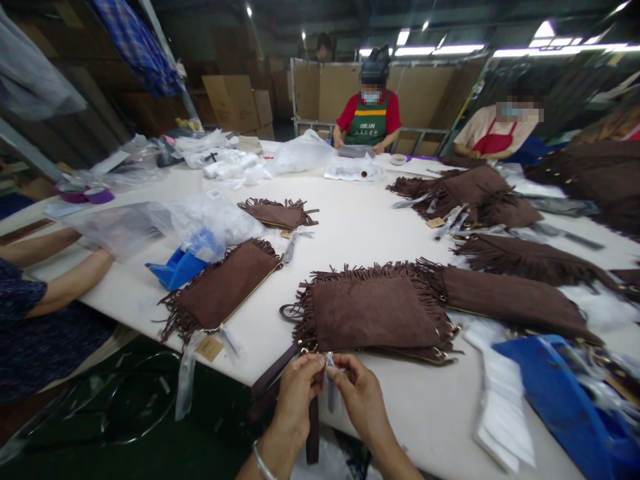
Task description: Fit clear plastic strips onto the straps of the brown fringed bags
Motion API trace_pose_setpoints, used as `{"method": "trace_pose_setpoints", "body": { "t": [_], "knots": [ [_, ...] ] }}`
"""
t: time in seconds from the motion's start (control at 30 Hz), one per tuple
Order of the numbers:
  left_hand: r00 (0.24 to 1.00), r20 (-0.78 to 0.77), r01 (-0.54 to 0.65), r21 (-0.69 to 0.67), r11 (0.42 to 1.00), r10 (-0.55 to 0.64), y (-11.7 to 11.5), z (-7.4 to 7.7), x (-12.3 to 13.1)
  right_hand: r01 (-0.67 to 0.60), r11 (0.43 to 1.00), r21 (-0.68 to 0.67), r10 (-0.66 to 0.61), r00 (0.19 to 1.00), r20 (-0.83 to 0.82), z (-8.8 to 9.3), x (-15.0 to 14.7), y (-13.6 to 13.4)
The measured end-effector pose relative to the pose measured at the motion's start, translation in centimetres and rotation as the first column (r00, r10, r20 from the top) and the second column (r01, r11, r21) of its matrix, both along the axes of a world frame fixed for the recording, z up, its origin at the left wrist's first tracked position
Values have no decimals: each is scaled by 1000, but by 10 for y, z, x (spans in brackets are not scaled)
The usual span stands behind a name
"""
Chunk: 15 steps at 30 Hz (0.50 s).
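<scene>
A brown fringed bag (370, 312) lies flat at the table's near edge in front of me, its fringe along the top and sides. At the bag's lower edge, my left hand (299, 387) and my right hand (361, 392) are closed in a pinch, close together. Between them a small clear plastic sleeve (331, 393) hangs down around something dark and narrow, probably a zip pull. Both sets of fingertips grip its top. Below my left hand dangles a brown strap (313, 430). Metal rings show at the bag's lower corners.
More brown fringed bags lie left (227, 283) and right (505, 300). A blue tape dispenser (177, 267) and a blue bin (560, 400) flank me. A stack of white sheets (500, 393) lies right. Co-workers stand across the table (345, 247); another's arms (75, 280) reach in from the left.
</scene>
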State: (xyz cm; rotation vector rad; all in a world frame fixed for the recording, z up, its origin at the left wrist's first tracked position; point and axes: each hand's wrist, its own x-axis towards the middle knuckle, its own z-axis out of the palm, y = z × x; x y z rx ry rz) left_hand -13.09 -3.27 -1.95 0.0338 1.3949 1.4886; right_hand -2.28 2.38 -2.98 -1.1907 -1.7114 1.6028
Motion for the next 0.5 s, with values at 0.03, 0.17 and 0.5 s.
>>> {"method": "trace_pose_setpoints", "body": {
  "t": [0.03,0.17,0.5],
  "knots": [
    [1000,-14,-6,-3,1000,6,1,-1,1,-4,1000,-14,4,1000,-7,0,1,1],
    [991,-130,-32,4,999,32,2,-4,5,-32,996,-83,24,995,-92,-2,3,4],
    [977,-182,-117,0,993,115,4,-9,15,1,946,-323,-72,976,-207,0,-3,6]
  ]
}}
